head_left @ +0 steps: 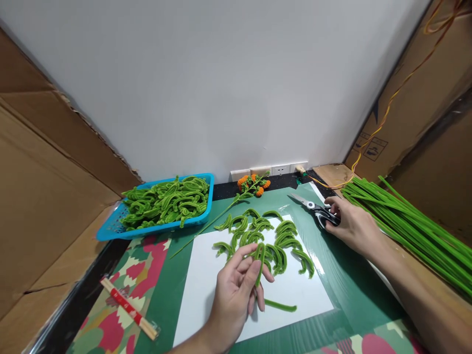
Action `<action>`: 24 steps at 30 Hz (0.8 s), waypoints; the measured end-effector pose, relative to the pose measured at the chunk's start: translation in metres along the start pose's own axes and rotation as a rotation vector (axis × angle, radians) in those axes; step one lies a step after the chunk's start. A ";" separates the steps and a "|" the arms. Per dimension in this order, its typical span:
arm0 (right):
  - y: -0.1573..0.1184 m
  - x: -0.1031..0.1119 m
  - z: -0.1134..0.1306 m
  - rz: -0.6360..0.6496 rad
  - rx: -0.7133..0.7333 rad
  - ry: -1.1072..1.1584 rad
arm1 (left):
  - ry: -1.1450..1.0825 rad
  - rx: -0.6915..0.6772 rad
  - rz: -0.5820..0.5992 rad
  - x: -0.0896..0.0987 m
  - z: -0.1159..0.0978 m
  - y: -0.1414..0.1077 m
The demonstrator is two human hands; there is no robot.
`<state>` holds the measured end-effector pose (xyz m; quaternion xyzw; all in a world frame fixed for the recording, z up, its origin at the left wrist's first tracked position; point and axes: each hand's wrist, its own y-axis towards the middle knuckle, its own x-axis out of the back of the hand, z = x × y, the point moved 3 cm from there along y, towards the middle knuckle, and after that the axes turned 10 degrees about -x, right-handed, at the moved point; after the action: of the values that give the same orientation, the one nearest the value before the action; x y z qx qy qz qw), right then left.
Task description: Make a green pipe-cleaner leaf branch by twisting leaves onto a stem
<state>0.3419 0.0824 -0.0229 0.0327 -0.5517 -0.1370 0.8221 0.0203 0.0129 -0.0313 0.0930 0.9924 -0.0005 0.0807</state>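
Observation:
Between the thumb and fingers of my left hand (233, 292) is a bent green pipe cleaner (260, 268), folded into a narrow loop. A short, nearly straight pipe cleaner piece (280, 306) lies just under that hand, on a white sheet (197, 290). Several curved green pipe cleaner pieces (286, 234) are spread over the sheet's far part. To the right, my right hand (352, 225) has its thumb and fingers around the black handles of the scissors (313, 208). The scissors lie on the green mat, blades pointing left and away from me.
At the back left stands a blue basket (211, 196) heaped with bent green pieces. An orange-flowered pipe cleaner stem (221, 211) lies beside it. Long green pipe cleaners (409, 228) are bundled at the right. Wrapped chopsticks (129, 309) lie front left. Cardboard (47, 162) and a wall (228, 88) enclose the table.

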 end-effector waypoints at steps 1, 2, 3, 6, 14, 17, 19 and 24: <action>-0.001 0.002 0.002 -0.044 0.021 0.059 | -0.008 0.001 0.005 -0.001 0.000 0.000; -0.002 0.004 0.004 -0.092 0.062 0.129 | -0.021 0.003 0.015 -0.002 -0.001 0.001; -0.004 0.005 0.008 -0.138 0.118 0.198 | -0.043 0.012 0.028 -0.003 -0.003 0.002; -0.015 0.009 0.022 -0.256 0.296 0.320 | -0.199 0.116 0.046 -0.005 -0.013 0.007; -0.043 0.013 0.066 -0.241 0.559 0.311 | -0.563 0.262 0.181 -0.002 -0.052 0.014; -0.049 0.010 0.071 -0.261 0.623 0.320 | -0.561 0.254 0.209 -0.002 -0.058 0.013; -0.051 0.007 0.072 -0.264 0.648 0.332 | -0.535 0.254 0.201 -0.003 -0.059 0.012; -0.056 0.003 0.072 -0.291 0.688 0.292 | -0.475 0.235 0.183 -0.005 -0.056 0.014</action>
<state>0.2668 0.0348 -0.0040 0.4031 -0.4323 -0.0531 0.8049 0.0188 0.0263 0.0248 0.1881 0.9264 -0.1302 0.2992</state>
